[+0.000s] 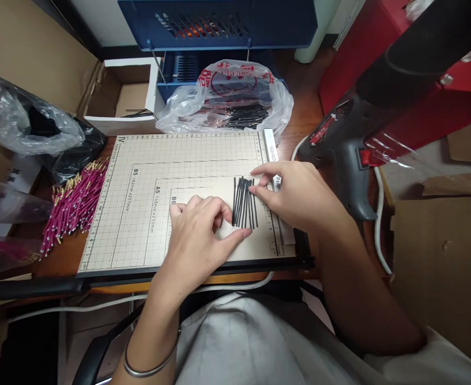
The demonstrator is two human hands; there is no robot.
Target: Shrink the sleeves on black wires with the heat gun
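A row of short black wires [243, 206] with bare silvery lower tips lies side by side on the cream board of a paper cutter [203, 152]. My left hand [199, 230] rests at their left and lower side: the curled index finger is beside the leftmost wire, and the thumb stretches along the lower tips. From the right comes my right hand [295, 192]. Its thumb tip touches the upper right part of the row, and its index finger is apart from the thumb, near the upper ends. Neither hand is closed round the wires.
Behind the board, a plastic bag [281, 101] holds more black wires, beside a white box [151, 91] and a blue metal case [219, 24]. Magenta wires [75, 206] are heaped at left. A grey heat gun [350, 144] stands at right. The cutter's black handle [30, 289] runs along the front.
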